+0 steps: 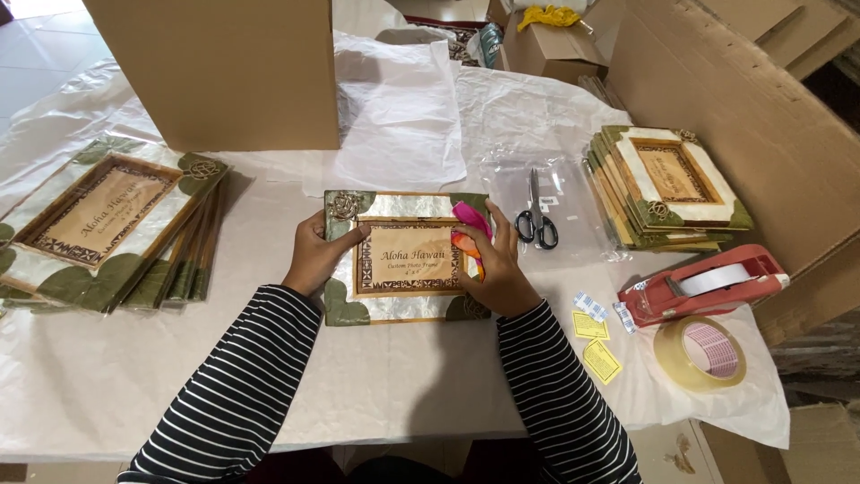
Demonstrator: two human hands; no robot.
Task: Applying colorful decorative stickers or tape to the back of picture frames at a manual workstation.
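I've got the photo frame (408,258) flat on the counter (385,376), left hand (315,255) pinching its left edge to steady it. Right hand (494,269) grips a pink-orange tool (468,235) against its right edge. Scissors (536,220) sit just right of the frame.

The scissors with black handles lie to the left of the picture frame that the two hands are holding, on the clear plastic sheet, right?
Not quite. The head view shows the scissors on the clear plastic sheet, but to the right of the picture frame that the left hand and right hand hold, not the left.
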